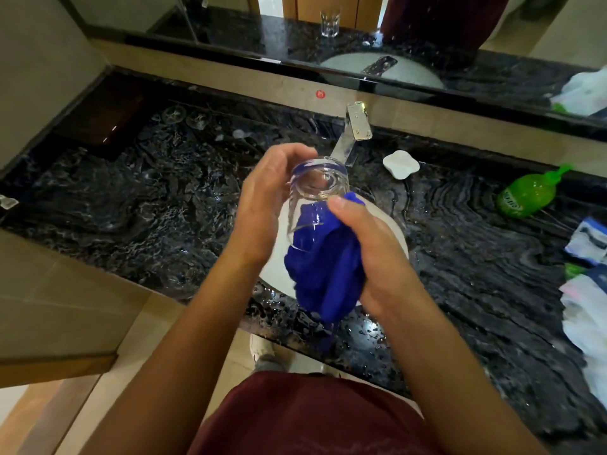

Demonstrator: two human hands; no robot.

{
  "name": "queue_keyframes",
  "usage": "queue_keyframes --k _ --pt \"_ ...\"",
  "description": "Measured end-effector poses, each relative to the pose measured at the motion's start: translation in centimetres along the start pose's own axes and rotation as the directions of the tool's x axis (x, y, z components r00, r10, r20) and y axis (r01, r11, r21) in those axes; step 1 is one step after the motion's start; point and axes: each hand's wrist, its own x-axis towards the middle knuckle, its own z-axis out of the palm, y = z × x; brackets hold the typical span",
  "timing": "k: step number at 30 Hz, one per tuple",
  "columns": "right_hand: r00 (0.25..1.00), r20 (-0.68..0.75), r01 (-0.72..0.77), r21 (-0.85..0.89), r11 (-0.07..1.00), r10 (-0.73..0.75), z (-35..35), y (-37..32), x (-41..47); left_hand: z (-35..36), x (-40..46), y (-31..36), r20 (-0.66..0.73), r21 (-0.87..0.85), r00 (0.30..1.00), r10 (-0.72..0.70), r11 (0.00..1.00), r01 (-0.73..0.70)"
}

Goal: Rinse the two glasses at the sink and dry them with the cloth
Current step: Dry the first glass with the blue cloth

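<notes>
Holding, over the sink [399,239]: one glass [313,192], tilted, base toward 12 o'clock, mouth toward 6 o'clock, gripped round its side by the left hand [262,205], fingers curled over the base end. Stuffed into the mouth: blue cloth [323,267], bunched, tail hanging toward 6 o'clock past the counter [131,198] edge. Clenched round the cloth at 4 o'clock of the glass: right hand [364,251], thumb pressed on the glass wall. Second glass [179,277]: upright on the dark marble counter at 8 o'clock of the hands, near the front edge, faint against the stone. Tap [353,133]: chrome, at 12 o'clock of the held glass, spout angled toward the basin. Dish [400,165]: white, lobed, on the counter at 2 o'clock. Bottle [528,193]: green, lying on its side at 3 o'clock, well apart. Bags [588,284]: white and blue plastic, heaped at the counter's 3 to 4 o'clock edge. Mirror [328,31]: along the wall at 12 o'clock, reflecting a glass and the basin. Droplets scattered over the counter front at 6 o'clock.
</notes>
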Motion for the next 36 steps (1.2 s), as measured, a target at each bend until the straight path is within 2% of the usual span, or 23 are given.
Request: queue_keyframes --k 3,6,12,17,20,22,25,30,33,35,36 --pt "0.978 0.175 -0.107 -0.027 0.994 0.110 -1.2 -1.5 0.6 -1.3 0.5 0.7 0.127 0.039 0.989 -0.080 0.996 0.076" --pt "0.948 0.276 -0.139 -0.082 0.987 0.156 -1.7 -2.0 1.4 -1.6 0.5 0.7 0.197 0.144 0.976 -0.092 0.988 0.065" --pt "0.965 0.219 -0.118 -0.129 0.985 0.144 -1.5 -2.6 1.4 -0.9 0.0 0.4 0.046 0.208 0.996 -0.071 0.976 0.060" --pt "0.987 0.160 0.003 -0.127 0.992 0.018 -1.5 -1.6 1.6 -0.1 -0.8 -0.1 -0.152 0.182 0.980 -0.125 0.972 0.152" --pt "0.981 0.112 0.175 -0.188 0.966 -0.156 -1.8 -1.2 1.6 0.4 -2.3 -0.2 -0.150 0.146 0.969 -0.198 0.965 0.220" --pt "0.950 0.077 0.311 -0.315 0.897 -0.303 -1.9 -1.0 1.6 0.8 -3.2 0.1 -0.096 0.095 0.968 -0.233 0.966 0.242" --pt "0.909 0.073 0.391 -0.489 0.780 -0.410 -1.6 -0.5 1.4 1.7 -3.5 0.7 -0.055 -0.049 0.955 -0.290 0.956 0.288" --pt "0.826 0.001 0.430 -0.647 0.630 -0.563 -2.0 -0.7 1.0 1.0 -2.9 0.2 -0.161 -0.229 0.938 -0.309 0.936 0.269" --pt "0.804 -0.105 0.451 -0.534 0.715 -0.585 -2.5 -2.5 1.7 -0.7 -2.9 -0.7 -0.146 -0.139 0.959 -0.242 0.965 0.222" --pt "0.760 -0.173 0.495 -0.471 0.730 -0.627 -2.1 -4.0 2.1 -1.3 -3.3 -1.2 -0.058 -0.007 0.983 -0.172 0.985 0.172" --pt "0.750 -0.150 0.531 -0.446 0.720 -0.645 -1.6 -4.5 2.1 -1.4 -3.5 -1.3 -0.009 0.052 0.989 -0.149 0.987 0.149"
